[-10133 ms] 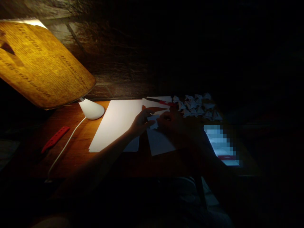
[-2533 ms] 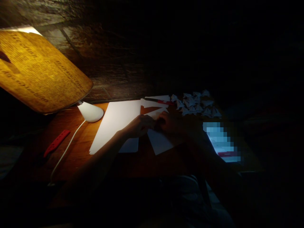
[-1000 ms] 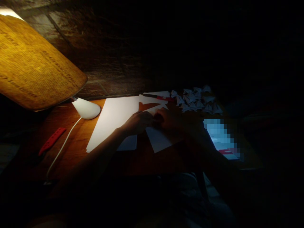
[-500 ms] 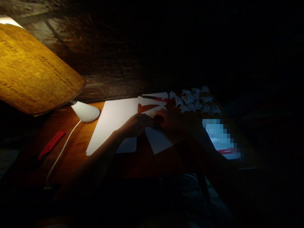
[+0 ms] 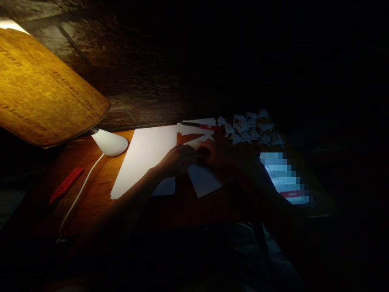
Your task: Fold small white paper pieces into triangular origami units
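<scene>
My left hand (image 5: 179,157) and my right hand (image 5: 212,153) meet over the middle of the table, with fingers closed against each other. A pale piece of paper (image 5: 194,161) seems pinched between them, mostly hidden by fingers and shadow. Below and behind the hands, a white paper sheet (image 5: 203,184) shows on the wood, with one corner pointing toward me. Left of it lies a stack of white paper (image 5: 148,152), partly under my left forearm. Several small folded paper shapes (image 5: 243,125) are grouped at the back right.
A lamp with a printed yellow shade (image 5: 51,89) and white base (image 5: 111,142) stands at the left, its white cable (image 5: 79,194) running forward. A red-handled knife (image 5: 65,186) lies nearby. Smaller papers (image 5: 197,130) bear a red-and-black tool (image 5: 208,127). A lit phone (image 5: 285,178) lies right.
Both hands stay together in nearly the same place, with small finger movements. The whole view has shifted very slightly; the papers and folded shapes have not moved on the table.
</scene>
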{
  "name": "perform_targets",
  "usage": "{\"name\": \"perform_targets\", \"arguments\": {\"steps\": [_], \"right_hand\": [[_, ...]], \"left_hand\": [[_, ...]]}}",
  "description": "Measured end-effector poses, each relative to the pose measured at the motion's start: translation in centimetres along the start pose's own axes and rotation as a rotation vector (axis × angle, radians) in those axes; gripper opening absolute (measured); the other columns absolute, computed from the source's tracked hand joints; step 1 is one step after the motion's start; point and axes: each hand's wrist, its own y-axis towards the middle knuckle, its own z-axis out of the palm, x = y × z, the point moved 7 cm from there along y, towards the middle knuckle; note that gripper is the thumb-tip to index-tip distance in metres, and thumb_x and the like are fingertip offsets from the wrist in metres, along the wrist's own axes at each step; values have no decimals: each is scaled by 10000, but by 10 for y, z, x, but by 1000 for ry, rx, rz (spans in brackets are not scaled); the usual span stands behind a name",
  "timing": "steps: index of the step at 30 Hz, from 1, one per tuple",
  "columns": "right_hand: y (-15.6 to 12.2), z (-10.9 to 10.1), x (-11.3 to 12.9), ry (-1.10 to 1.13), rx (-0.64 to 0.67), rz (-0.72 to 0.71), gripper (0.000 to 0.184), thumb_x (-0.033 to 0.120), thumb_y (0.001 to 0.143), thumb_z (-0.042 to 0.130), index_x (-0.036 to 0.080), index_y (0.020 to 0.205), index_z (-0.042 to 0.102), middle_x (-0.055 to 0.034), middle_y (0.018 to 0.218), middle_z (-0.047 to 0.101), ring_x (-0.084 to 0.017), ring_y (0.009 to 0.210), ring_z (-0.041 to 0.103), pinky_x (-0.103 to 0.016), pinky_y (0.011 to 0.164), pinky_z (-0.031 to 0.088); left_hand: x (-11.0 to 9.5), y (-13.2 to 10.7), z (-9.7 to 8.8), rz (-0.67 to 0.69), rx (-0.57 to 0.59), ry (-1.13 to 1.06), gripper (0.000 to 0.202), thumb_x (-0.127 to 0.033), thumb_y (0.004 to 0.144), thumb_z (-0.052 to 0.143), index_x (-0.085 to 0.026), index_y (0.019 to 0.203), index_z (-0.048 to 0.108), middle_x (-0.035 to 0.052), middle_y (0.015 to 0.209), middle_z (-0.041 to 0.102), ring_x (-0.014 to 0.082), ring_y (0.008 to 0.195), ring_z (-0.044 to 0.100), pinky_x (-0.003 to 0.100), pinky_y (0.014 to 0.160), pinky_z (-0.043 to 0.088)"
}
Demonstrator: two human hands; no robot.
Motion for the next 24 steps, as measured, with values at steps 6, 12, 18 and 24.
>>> {"name": "perform_targets", "arguments": {"steps": [6,12,18,24], "right_hand": [[0,3,0,-34,-6,37,197,107,761,721,205,901,623,-78,1030,638,-232,948,606,-353,828,491],[-2,-1,3,-3,-11,-4,117,247,849,729,201,913,643,-76,1015,639,-234,949,608,-370,855,487],[-2,0,0,3,-16,-9,104,242,876,731,183,927,662,-82,1024,644,-215,926,607,-343,838,477],[0,2,-4,18,-32,7,159,271,852,763,172,934,670,-66,1009,618,-196,901,588,-324,807,460]], "left_hand": [[-5,5,1,2,-10,73,267,-120,885,533,-212,819,775,69,928,757,240,991,683,428,888,534],[5,0,0,-7,-37,-59,281,-128,883,544,-227,922,803,65,1056,789,231,1032,715,444,944,563],[6,-2,-4,24,-76,-186,267,-86,863,527,-198,849,770,61,920,798,211,948,733,383,841,607],[4,-1,-6,26,-79,-137,245,-91,863,548,-199,821,764,54,910,792,209,949,730,377,859,592]]}}
